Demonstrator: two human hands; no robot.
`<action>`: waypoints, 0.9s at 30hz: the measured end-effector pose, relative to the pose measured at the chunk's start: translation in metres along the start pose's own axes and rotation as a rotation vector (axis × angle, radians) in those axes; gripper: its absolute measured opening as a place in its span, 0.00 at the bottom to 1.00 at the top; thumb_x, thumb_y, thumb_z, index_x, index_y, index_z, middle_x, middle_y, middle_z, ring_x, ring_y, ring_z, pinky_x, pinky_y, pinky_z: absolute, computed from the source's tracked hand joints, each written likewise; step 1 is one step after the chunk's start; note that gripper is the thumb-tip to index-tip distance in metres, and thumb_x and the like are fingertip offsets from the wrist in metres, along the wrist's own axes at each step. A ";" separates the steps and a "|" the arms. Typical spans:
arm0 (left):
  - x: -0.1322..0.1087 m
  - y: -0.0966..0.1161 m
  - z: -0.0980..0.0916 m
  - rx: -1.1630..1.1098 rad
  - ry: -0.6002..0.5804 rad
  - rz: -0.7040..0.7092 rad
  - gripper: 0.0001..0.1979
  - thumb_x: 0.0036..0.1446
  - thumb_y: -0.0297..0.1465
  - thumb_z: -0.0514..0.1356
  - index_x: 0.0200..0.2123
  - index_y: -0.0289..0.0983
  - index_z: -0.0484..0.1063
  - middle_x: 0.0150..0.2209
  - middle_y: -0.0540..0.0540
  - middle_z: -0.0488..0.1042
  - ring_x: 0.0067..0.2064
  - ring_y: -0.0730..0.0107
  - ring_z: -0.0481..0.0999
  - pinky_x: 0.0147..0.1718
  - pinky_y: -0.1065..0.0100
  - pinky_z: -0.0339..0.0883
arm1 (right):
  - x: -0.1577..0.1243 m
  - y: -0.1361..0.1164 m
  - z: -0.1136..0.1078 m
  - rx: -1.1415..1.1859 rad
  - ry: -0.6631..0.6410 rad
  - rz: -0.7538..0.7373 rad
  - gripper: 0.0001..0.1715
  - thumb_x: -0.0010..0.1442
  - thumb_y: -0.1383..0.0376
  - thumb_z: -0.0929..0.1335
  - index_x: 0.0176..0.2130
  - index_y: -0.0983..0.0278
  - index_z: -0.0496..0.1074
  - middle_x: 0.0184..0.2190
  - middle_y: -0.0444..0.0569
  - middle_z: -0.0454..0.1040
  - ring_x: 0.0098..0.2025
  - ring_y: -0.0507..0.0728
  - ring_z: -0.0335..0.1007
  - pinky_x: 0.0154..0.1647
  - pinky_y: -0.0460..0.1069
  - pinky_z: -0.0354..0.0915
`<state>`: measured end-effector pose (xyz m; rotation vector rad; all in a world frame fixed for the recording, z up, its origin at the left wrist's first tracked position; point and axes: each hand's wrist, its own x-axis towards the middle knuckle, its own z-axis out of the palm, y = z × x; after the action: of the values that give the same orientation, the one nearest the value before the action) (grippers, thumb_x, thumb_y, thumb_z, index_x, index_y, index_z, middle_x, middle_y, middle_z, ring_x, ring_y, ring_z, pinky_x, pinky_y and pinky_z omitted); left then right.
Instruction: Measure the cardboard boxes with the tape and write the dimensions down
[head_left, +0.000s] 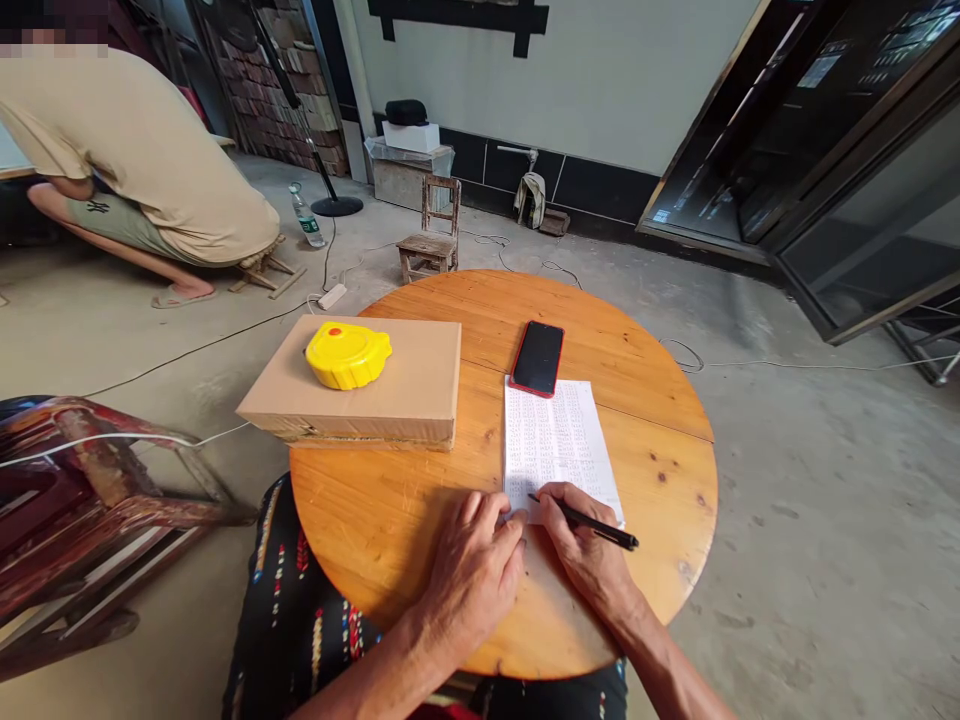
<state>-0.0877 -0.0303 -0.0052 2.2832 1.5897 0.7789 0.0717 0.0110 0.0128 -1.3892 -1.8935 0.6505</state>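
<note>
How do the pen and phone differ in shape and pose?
The pen is slender; the phone is a broad slab. The pen slants in the right hand; the phone lies flat, overlapping the far edge of the sheet. Both look mainly black, the phone edged in red.

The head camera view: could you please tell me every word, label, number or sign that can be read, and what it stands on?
No text reads clearly.
Paper: rows of print, too small to read.
Bottle label: too small to read.
Dark mark on the shorts: too small to read.
</note>
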 end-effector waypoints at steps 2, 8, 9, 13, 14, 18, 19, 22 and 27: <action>0.001 0.000 0.000 -0.001 -0.007 -0.005 0.14 0.59 0.21 0.54 0.44 0.38 0.74 0.42 0.43 0.70 0.43 0.59 0.67 0.41 0.56 0.67 | 0.000 -0.001 -0.001 -0.010 -0.012 0.001 0.12 0.63 0.64 0.62 0.31 0.64 0.72 0.24 0.46 0.76 0.25 0.54 0.70 0.28 0.47 0.64; 0.000 0.000 -0.001 -0.016 -0.011 -0.009 0.15 0.57 0.20 0.54 0.43 0.38 0.75 0.42 0.43 0.70 0.43 0.58 0.67 0.42 0.56 0.68 | 0.000 0.000 -0.001 -0.021 -0.032 0.005 0.13 0.63 0.64 0.62 0.30 0.63 0.71 0.24 0.46 0.75 0.24 0.54 0.69 0.27 0.47 0.63; 0.000 0.000 -0.001 -0.017 -0.014 -0.011 0.15 0.57 0.20 0.54 0.43 0.38 0.75 0.42 0.43 0.70 0.43 0.58 0.67 0.42 0.56 0.68 | 0.000 0.001 -0.001 -0.019 -0.033 0.007 0.13 0.63 0.64 0.62 0.30 0.63 0.71 0.24 0.46 0.75 0.24 0.54 0.69 0.27 0.47 0.63; -0.001 0.000 -0.002 -0.020 -0.040 -0.020 0.16 0.57 0.20 0.54 0.45 0.39 0.75 0.42 0.43 0.70 0.44 0.58 0.67 0.43 0.55 0.68 | -0.002 0.003 -0.001 0.019 -0.019 0.036 0.14 0.63 0.62 0.62 0.30 0.64 0.72 0.25 0.46 0.76 0.24 0.53 0.68 0.27 0.46 0.63; 0.000 0.000 -0.002 -0.020 -0.047 -0.021 0.16 0.57 0.20 0.54 0.46 0.39 0.74 0.42 0.43 0.70 0.44 0.58 0.67 0.43 0.55 0.68 | -0.003 0.004 -0.001 0.032 -0.007 0.051 0.14 0.63 0.62 0.63 0.30 0.64 0.72 0.24 0.46 0.75 0.24 0.53 0.68 0.27 0.46 0.63; 0.001 0.000 -0.001 -0.012 -0.059 -0.021 0.18 0.58 0.21 0.54 0.49 0.38 0.73 0.43 0.43 0.70 0.44 0.57 0.67 0.43 0.55 0.68 | -0.005 0.008 0.000 0.051 0.031 0.088 0.15 0.64 0.60 0.63 0.31 0.64 0.73 0.22 0.44 0.73 0.24 0.53 0.66 0.26 0.46 0.61; 0.001 0.000 -0.001 -0.008 -0.058 -0.022 0.18 0.58 0.21 0.54 0.49 0.38 0.73 0.43 0.43 0.70 0.44 0.57 0.67 0.43 0.55 0.68 | -0.005 0.008 0.000 0.051 0.033 0.090 0.15 0.64 0.60 0.63 0.31 0.64 0.74 0.22 0.44 0.73 0.24 0.53 0.66 0.26 0.46 0.61; 0.001 0.000 -0.001 0.002 -0.049 -0.027 0.18 0.58 0.20 0.54 0.49 0.39 0.73 0.43 0.43 0.70 0.44 0.57 0.67 0.42 0.56 0.68 | -0.004 0.007 0.000 0.053 0.036 0.088 0.15 0.63 0.60 0.63 0.31 0.64 0.73 0.22 0.44 0.72 0.23 0.52 0.64 0.24 0.46 0.60; 0.001 0.001 -0.001 0.011 -0.044 -0.027 0.16 0.59 0.21 0.54 0.48 0.39 0.73 0.43 0.43 0.70 0.44 0.57 0.67 0.42 0.56 0.67 | -0.004 0.004 0.000 0.051 0.032 0.068 0.14 0.63 0.61 0.63 0.30 0.64 0.73 0.22 0.44 0.73 0.23 0.52 0.64 0.25 0.46 0.61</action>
<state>-0.0875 -0.0295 -0.0037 2.2654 1.6069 0.7104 0.0750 0.0090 0.0087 -1.4280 -1.7990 0.7005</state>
